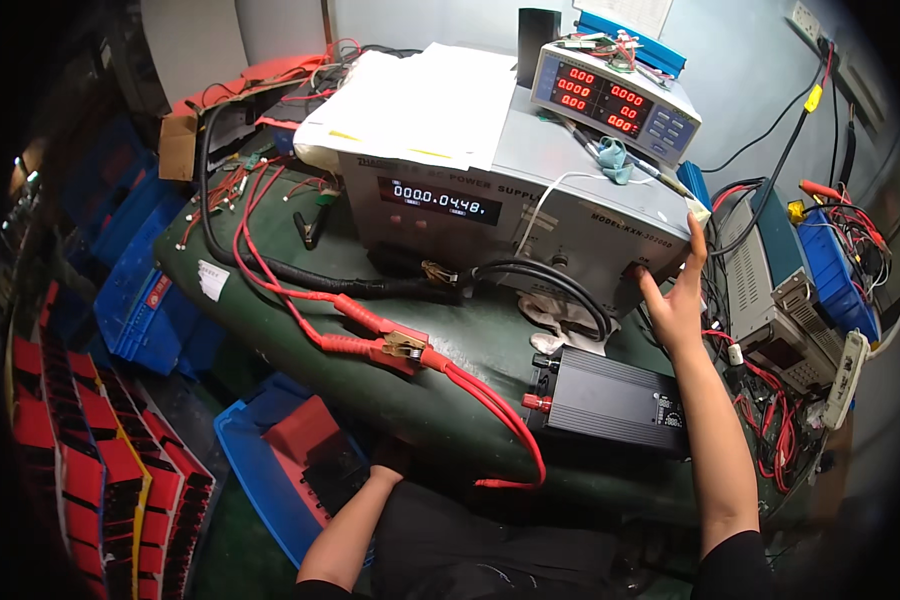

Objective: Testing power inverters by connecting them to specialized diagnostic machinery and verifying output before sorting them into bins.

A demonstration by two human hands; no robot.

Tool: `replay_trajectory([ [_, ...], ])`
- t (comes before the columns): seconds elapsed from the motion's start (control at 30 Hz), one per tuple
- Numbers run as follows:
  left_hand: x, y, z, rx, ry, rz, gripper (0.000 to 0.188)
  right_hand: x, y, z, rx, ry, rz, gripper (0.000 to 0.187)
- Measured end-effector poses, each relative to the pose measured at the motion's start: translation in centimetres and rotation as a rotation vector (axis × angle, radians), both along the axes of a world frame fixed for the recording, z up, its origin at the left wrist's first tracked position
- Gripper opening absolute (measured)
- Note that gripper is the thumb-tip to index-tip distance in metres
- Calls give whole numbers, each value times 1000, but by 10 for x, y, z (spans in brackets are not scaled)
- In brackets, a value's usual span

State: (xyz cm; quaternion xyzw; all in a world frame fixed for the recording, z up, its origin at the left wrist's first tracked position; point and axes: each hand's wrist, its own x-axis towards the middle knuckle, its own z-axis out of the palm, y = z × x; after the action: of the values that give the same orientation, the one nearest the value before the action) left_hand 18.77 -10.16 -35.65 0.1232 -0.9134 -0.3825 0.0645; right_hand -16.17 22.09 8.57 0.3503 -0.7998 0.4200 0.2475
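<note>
My right hand (676,303) reaches up to the right end of a large grey bench power supply (590,237). Its thumb touches the front panel at the switch area, and a finger stretches up to the top corner; the hand looks open. The supply's display (440,200) is lit. My left hand (392,458) is low at the table's near edge beside a blue bin; its fingers are hidden in shadow. In front of the supply, a red clamp (395,346) joins red cables on the green tabletop. A black finned inverter-like box (615,398) lies below my right wrist.
White papers (410,105) and a meter with lit red digits (615,100) rest on the supply. The blue bin (238,440) holds red and black boxes. More instruments (770,285) and tangled cables crowd the right side. Stacked red and black units (90,460) stand at left.
</note>
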Motion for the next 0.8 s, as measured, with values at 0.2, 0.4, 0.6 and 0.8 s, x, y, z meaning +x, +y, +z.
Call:
replay_trajectory([
  [0.2, -6, 21, 66, -341, 11, 50, 48, -2, 7, 0, 89, 131, -47, 101],
  [0.4, -3, 14, 199, -90, 491, 540, 12, -7, 10, -2, 57, 150, -23, 100],
  [0.6, -26, -23, 325, -200, 717, 438, 31, -8, 9, -3, 36, 185, -38, 100],
  [0.8, -130, -73, 392, 156, 749, 251, 29, -9, 12, -3, 9, 184, -39, 98],
])
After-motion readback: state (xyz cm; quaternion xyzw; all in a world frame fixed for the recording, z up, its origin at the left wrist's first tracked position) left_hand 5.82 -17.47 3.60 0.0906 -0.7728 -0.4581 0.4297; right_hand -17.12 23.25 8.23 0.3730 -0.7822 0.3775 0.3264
